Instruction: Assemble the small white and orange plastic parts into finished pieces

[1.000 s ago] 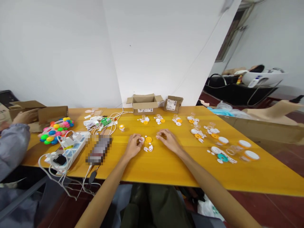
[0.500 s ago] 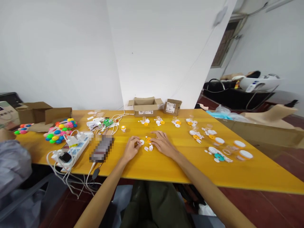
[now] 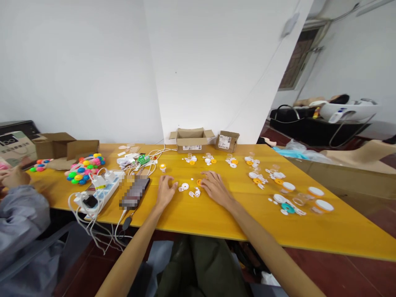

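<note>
My left hand [image 3: 166,191] hovers at the table with its thumb and fingers apart and nothing between them. Just right of its thumb lies a white plastic ring [image 3: 185,186], with a small white piece beside it. My right hand [image 3: 215,189] is spread low over the tabletop. Its fingertips partly cover an orange plastic ring [image 3: 199,182]; whether they touch it I cannot tell. Between the hands are white perforated pieces [image 3: 197,192] and a tiny white disc [image 3: 192,179].
Several groups of plastic parts [image 3: 256,180] and lidded clear jars [image 3: 323,206] line the right and back of the yellow table [image 3: 235,225]. On the left are a phone [image 3: 136,193], power strip [image 3: 107,194], cables and colourful balls [image 3: 81,171]. Another person's sleeve [image 3: 24,210] appears far left.
My left hand has let go of the white ring and drawn back left, its fingers opening. My right hand stays by the orange ring. The view has shifted slightly.
</note>
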The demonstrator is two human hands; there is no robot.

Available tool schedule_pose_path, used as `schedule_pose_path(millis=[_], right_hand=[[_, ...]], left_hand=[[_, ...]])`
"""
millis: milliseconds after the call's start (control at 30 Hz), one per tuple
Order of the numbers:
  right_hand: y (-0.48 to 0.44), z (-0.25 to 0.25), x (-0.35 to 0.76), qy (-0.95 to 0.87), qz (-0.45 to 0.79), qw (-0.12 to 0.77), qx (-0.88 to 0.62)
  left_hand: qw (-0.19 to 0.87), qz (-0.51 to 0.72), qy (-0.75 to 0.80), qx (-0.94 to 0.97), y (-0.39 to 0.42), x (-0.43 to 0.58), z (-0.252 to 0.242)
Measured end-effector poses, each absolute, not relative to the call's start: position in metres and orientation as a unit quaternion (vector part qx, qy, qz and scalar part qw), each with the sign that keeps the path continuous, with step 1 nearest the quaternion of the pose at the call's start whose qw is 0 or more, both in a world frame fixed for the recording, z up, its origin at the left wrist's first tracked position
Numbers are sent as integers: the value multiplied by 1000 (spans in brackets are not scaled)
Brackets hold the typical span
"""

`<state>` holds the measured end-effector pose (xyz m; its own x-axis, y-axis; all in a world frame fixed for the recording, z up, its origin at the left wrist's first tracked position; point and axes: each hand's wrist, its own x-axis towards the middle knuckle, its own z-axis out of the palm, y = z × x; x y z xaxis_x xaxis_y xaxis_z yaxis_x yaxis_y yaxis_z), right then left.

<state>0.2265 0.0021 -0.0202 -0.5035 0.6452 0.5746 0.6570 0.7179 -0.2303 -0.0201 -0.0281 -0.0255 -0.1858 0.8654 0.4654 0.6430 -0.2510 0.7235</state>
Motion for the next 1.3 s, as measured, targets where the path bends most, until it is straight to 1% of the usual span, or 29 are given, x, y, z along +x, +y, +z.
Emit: schedule_pose_path(millis=[67, 167, 367, 500, 633, 767, 867, 933, 1000, 1067, 1167, 1300], right_hand=[[2, -20, 227, -864, -13, 338, -373], [2, -19, 230, -851, -25, 359, -383], [10, -20, 237, -803, -55, 426, -412], [11, -20, 237, -797, -61, 455, -393], [0, -17, 230, -834, -44, 434, -337], [-12, -14, 224, -884, -29, 371, -283], [-15, -12, 223, -902, -28, 343, -262], [-15, -12, 223, -903, -26, 341, -260], [-13, -12, 223, -900, -24, 343, -267], [-12, -12, 223, -898, -22, 344, -274], [-10, -14, 224, -893, -15, 348, -286], [-11, -15, 228, -887, -10, 357, -294]], left_hand=[[72, 464, 647, 601, -21, -29, -27], [27, 404, 692, 597, -12, -37, -26], [-18, 280, 740, 611, 1, -36, -15], [-41, 235, 755, 611, 10, -34, -10], [-48, 239, 742, 624, 15, -36, -11], [-51, 290, 723, 626, 16, -41, -16], [-35, 345, 707, 617, 13, -41, -17], [7, 372, 671, 641, 7, -38, -15], [77, 370, 611, 696, -1, -31, -12], [127, 341, 542, 757, -9, -24, -8], [144, 307, 482, 808, -17, -18, -3], [134, 292, 466, 824, -19, -17, -3]])
